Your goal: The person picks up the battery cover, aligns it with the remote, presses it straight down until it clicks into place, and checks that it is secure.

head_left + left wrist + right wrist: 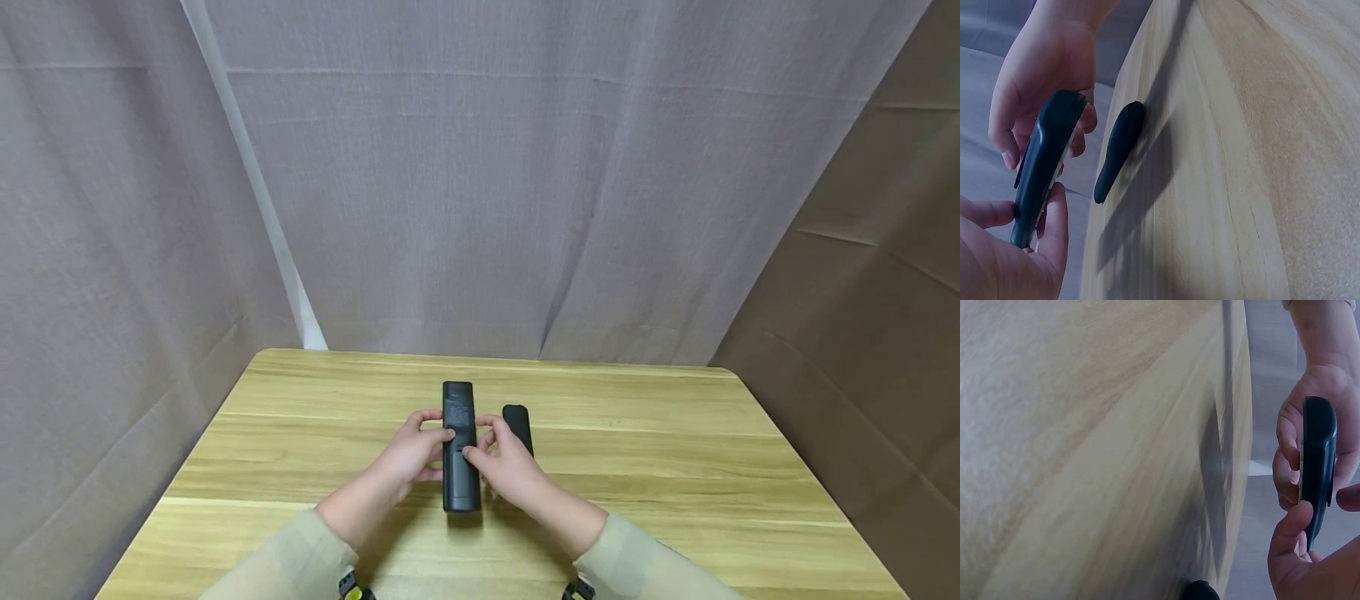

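A black remote control (460,467) is held above the table with its back and battery cover facing up. My left hand (408,450) grips its left side, thumb on the back and fingers at the edge. From the other side my right hand (513,471) holds it, with the thumb at the top of the battery cover. In the left wrist view, a thin edge of the battery cover (1020,169) stands slightly off the remote's body. The buttons face down and are mostly hidden.
A second black remote (517,419) lies on the wooden table (637,467), just right of the right hand and partly hidden by it. Grey curtains (420,183) hang behind the table's far edge and along both sides.
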A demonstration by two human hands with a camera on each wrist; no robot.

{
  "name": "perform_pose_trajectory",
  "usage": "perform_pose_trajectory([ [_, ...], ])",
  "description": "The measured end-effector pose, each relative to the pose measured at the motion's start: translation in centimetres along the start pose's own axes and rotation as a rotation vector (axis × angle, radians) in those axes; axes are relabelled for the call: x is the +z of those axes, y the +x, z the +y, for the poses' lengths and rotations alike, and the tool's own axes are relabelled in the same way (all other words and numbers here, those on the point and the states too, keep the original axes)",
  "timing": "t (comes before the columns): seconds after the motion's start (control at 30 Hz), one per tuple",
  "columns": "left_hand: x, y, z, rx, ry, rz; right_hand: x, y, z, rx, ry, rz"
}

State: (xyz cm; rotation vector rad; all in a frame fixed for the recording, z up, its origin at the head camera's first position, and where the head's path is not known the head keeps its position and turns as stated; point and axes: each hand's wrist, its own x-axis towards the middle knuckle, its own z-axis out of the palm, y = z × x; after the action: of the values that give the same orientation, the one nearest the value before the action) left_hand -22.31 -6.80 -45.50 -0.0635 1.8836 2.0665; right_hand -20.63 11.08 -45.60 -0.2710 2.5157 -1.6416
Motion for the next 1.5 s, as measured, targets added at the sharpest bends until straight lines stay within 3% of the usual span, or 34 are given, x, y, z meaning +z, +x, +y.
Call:
perform_pose_trajectory([
  [0.4, 0.27, -0.31, 0.25, 0.006, -0.011, -0.011, -0.03, 0.15, 0.26, 0.014, -0.039, 0.004],
  [1.5, 0.65, 0.04, 0.09, 0.005, -0.013, 0.004, -0.03, 0.55, 0.76, 0.027, -0.014, 0.012],
])
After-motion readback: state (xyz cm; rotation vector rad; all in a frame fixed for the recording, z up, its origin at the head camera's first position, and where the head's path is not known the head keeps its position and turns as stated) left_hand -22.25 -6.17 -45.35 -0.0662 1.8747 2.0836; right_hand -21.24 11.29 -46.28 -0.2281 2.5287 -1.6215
